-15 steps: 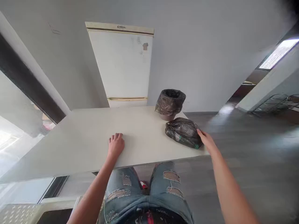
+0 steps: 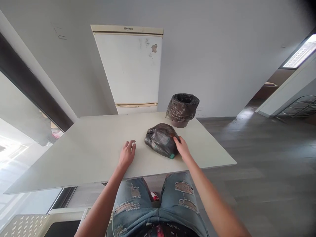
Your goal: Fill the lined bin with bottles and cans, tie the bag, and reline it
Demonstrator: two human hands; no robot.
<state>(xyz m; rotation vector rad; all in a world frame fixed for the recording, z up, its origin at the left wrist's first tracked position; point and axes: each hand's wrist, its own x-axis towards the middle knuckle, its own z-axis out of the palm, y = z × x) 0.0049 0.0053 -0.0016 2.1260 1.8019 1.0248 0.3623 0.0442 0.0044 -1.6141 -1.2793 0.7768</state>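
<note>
A full black garbage bag [image 2: 161,140] lies on the white table [image 2: 98,151], with dim shapes and a green patch showing through the thin plastic. My right hand [image 2: 182,147] grips its right side, the fingertips partly hidden against the plastic. To the left of the bag, my left hand [image 2: 127,153] hovers at or just above the tabletop, fingers apart and nothing in them. It does not touch the bag. Behind the bag, near the far right corner of the table, a small trash bin [image 2: 179,124] stands upright, lined with a black bag [image 2: 181,110] folded over its rim.
A white refrigerator [image 2: 133,69] stands against the grey wall [image 2: 209,59] beyond the table. At the lower left is a pale plastic piece with a perforated surface [image 2: 24,225]. Grey flooring [image 2: 259,171] extends to the right, with a metal rack [image 2: 300,108] farther off.
My right hand has brought the full bag leftward from the table's right edge to the middle. My left hand has shifted slightly right and its fingers have spread.
</note>
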